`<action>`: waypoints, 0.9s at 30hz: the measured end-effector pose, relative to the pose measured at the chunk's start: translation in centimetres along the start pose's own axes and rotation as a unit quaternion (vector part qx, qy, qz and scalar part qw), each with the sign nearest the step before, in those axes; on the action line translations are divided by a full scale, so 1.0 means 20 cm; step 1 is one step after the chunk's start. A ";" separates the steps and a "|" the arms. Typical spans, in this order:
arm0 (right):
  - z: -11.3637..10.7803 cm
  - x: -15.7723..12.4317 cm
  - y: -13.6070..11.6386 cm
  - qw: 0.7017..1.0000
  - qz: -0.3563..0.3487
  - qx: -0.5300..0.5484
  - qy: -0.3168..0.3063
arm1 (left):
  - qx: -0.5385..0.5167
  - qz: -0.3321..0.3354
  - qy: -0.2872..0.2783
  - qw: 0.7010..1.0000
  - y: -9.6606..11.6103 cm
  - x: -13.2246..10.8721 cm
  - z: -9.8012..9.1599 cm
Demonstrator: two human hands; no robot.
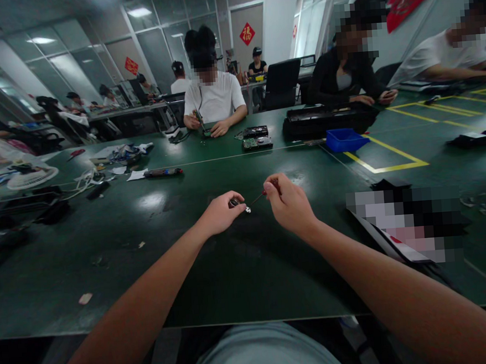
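Note:
Above the green table, my left hand [221,212] is closed around a small dark part with a shiny metal piece [248,209] poking out past the thumb; its kind is too small to make out. My right hand [288,204] grips a screwdriver [259,198] with a red handle, mostly covered by the fingers. The thin shaft slants down to the left, and its tip lies at or very near the metal piece. Whether the two touch, I cannot tell.
Across the green table [217,283] a person in a white shirt [220,95] handles a small part. Circuit boards [257,142], a blue bin [345,140] and a long black housing [330,119] stand farther back. A dark tool [163,172] lies left; a blurred-out item sits right.

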State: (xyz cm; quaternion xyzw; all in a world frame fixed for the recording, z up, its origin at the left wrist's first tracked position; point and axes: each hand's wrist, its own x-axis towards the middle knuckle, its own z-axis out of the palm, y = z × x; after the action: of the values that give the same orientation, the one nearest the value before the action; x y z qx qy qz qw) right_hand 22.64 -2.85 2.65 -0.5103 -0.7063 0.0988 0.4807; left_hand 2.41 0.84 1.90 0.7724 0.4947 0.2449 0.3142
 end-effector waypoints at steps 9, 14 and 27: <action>-0.01 0.00 0.00 1.000 -0.001 -0.003 -0.010 | 0.211 -0.005 -0.030 0.977 -0.04 0.09 0.09; -0.01 0.00 -0.01 1.000 0.005 -0.003 -0.015 | 0.242 0.007 -0.036 0.970 -0.03 0.11 0.08; -0.01 0.00 -0.01 1.000 -0.001 0.007 -0.027 | -0.261 -0.197 0.042 0.944 -0.22 0.00 -0.27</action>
State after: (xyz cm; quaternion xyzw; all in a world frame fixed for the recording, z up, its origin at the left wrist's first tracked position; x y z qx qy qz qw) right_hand 22.68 -3.02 2.82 -0.5032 -0.7188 0.1165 0.4653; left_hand -4.03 3.57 2.40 0.5400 0.5683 0.3309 0.5253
